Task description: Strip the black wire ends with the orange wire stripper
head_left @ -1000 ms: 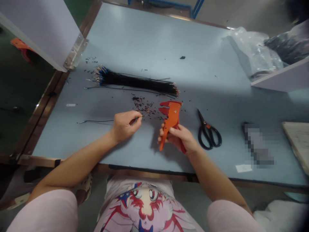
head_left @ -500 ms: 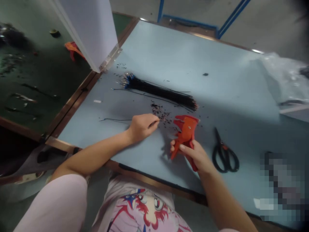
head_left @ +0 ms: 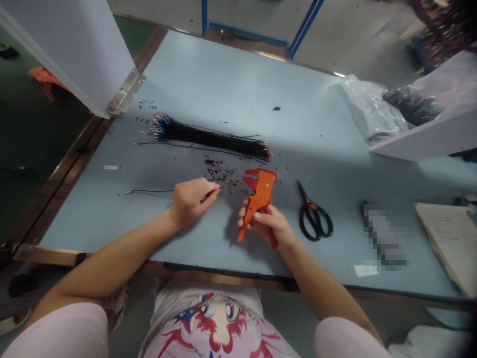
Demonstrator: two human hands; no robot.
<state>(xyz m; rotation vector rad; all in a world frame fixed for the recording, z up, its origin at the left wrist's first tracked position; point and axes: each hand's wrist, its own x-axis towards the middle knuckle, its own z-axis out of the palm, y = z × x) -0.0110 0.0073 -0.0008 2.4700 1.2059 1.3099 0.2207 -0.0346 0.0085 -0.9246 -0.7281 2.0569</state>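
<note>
My left hand [head_left: 194, 200] pinches a thin black wire [head_left: 152, 191] near one end. The wire's other end, with a metal tip, reaches out to the left over the table, and its short near end pokes out past my fingertips. In my right hand [head_left: 269, 223] is an orange and red wire stripper [head_left: 260, 191], its jaws pointing left toward the wire end but apart from it. Beyond my hands lies a thick bundle of black wires [head_left: 216, 140] with blue and metal ends at the left. Small black scraps [head_left: 219, 174] are scattered between the bundle and my hands.
Black-handled scissors [head_left: 315, 219] lie right of my right hand. Farther right are a blurred-out dark object [head_left: 383, 236], a white label [head_left: 365, 270] and a papery stack [head_left: 447, 238]. Plastic bags [head_left: 372, 107] sit behind a low panel. A white upright panel [head_left: 78, 44] borders the left.
The view has swung to the right, so everything sits farther left in it. Both hands keep their holds, and the stripper remains close to the wire end.
</note>
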